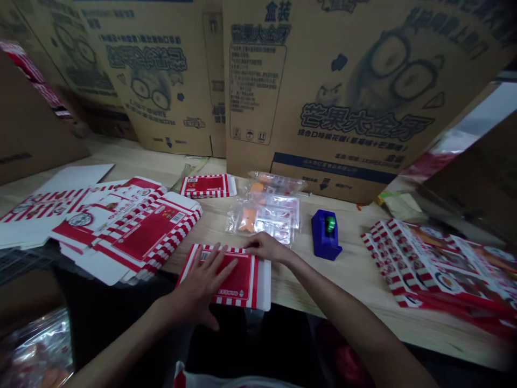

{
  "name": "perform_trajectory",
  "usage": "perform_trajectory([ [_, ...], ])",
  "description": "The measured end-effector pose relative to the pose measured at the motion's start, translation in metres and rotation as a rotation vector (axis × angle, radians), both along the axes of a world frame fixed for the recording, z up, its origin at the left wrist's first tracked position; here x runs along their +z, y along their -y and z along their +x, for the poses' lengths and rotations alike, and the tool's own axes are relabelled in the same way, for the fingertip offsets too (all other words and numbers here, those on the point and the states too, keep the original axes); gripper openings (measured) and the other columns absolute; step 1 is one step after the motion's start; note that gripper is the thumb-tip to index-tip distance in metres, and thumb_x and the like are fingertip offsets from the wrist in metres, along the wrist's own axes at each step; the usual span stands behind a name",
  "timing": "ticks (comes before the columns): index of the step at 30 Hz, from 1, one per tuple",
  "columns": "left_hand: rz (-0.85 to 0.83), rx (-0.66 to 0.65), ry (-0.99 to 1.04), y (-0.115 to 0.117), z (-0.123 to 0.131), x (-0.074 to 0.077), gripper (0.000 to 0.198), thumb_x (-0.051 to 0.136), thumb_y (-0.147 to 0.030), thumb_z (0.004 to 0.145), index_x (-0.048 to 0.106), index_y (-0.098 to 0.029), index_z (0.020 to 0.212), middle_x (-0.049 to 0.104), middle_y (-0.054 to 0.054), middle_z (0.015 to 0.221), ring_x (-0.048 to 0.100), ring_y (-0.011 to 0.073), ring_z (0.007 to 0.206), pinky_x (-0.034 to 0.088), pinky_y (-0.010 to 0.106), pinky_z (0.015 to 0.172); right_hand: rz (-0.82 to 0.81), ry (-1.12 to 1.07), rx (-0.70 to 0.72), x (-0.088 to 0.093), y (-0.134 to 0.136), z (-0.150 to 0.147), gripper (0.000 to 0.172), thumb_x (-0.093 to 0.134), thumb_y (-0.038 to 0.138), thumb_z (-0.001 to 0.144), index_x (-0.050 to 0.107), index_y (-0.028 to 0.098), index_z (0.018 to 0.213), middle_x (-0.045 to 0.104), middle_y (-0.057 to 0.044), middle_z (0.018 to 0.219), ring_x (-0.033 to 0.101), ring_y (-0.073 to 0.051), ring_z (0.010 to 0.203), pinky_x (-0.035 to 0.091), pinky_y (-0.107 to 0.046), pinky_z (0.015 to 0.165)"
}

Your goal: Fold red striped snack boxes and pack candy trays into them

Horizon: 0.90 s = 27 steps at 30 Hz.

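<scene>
Red-and-white striped carton: lying flat right in front of me at the wooden table's near edge, long axis roughly left to right, white flap at the right end.
Left hand: open, fingers spread over the carton's left half, thumb out past the near edge.
Right hand: fingers curled at the far long edge, so it's the one nearer the flap (can't tell if I'm really pinching the cardboard, sorry).
Hand gap: they're apart, not touching each other.
Clear bags: just beyond my right hand, orange bits inside.
Blue tape dispenser: farther right, green roll in it.
Striped carton pile: off left, overlapping messily.
</scene>
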<state>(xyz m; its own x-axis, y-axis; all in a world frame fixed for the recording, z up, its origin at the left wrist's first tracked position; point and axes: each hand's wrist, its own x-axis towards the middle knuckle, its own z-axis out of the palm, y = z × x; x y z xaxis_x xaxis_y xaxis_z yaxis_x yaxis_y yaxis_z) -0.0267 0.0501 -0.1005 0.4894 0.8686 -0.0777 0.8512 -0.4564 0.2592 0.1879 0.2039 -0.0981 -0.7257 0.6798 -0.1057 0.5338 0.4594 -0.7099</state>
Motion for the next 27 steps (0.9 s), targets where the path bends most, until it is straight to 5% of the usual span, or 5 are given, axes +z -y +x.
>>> perform_trajectory([
  [7, -0.131, -0.076, -0.069, -0.036, 0.013, -0.002, 0.135, 0.074, -0.069, 0.044, 0.012, -0.016, 0.151, 0.004, 0.03, 0.156, 0.003, 0.0466, 0.143, -0.003, 0.071, 0.106, 0.444, 0.088, -0.448, 0.025, -0.073, -0.031, 0.017, 0.055, 0.017, 0.082, 0.067, 0.014, 0.094, 0.06, -0.015, 0.113, 0.05, -0.027, 0.11, 0.039, -0.037, 0.09],
  [12, -0.109, -0.041, -0.065, -0.04, 0.019, -0.008, 0.129, 0.075, -0.063, 0.045, 0.017, -0.015, 0.15, 0.021, 0.029, 0.152, 0.014, 0.0466, 0.142, 0.003, 0.068, 0.108, 0.455, 0.206, -0.44, 0.023, -0.1, -0.033, 0.01, 0.057, 0.011, 0.075, 0.064, 0.016, 0.07, 0.066, -0.007, 0.081, 0.058, -0.021, 0.081, 0.039, -0.027, 0.069],
  [18, 0.016, -0.024, 0.021, -0.038, 0.02, -0.012, 0.123, 0.08, -0.049, 0.043, 0.023, -0.019, 0.147, 0.037, 0.022, 0.142, 0.032, 0.0427, 0.132, 0.008, 0.064, 0.11, 0.575, 0.207, -0.382, 0.037, -0.059, 0.016, 0.02, 0.045, 0.012, 0.084, 0.06, 0.017, 0.095, 0.067, -0.008, 0.087, 0.057, -0.019, 0.076, 0.033, -0.026, 0.064],
  [23, 0.101, 0.023, 0.068, -0.038, 0.02, -0.004, 0.113, 0.077, -0.048, 0.046, 0.03, -0.016, 0.144, 0.046, 0.018, 0.13, 0.042, 0.0367, 0.121, 0.015, 0.057, 0.112, 0.725, 0.101, -0.608, 0.062, -0.007, 0.082, 0.025, 0.037, 0.022, 0.091, 0.058, 0.017, 0.103, 0.066, -0.009, 0.086, 0.058, -0.021, 0.074, 0.037, -0.029, 0.065],
  [27, 0.164, 0.088, 0.083, -0.039, 0.03, 0.001, 0.109, 0.076, -0.045, 0.048, 0.032, -0.016, 0.143, 0.047, 0.017, 0.126, 0.044, 0.0361, 0.118, 0.017, 0.056, 0.111, 0.638, 0.094, -0.582, 0.052, 0.029, 0.121, 0.04, 0.039, 0.021, 0.091, 0.054, 0.021, 0.128, 0.066, -0.01, 0.105, 0.062, -0.025, 0.092, 0.045, -0.033, 0.077],
])
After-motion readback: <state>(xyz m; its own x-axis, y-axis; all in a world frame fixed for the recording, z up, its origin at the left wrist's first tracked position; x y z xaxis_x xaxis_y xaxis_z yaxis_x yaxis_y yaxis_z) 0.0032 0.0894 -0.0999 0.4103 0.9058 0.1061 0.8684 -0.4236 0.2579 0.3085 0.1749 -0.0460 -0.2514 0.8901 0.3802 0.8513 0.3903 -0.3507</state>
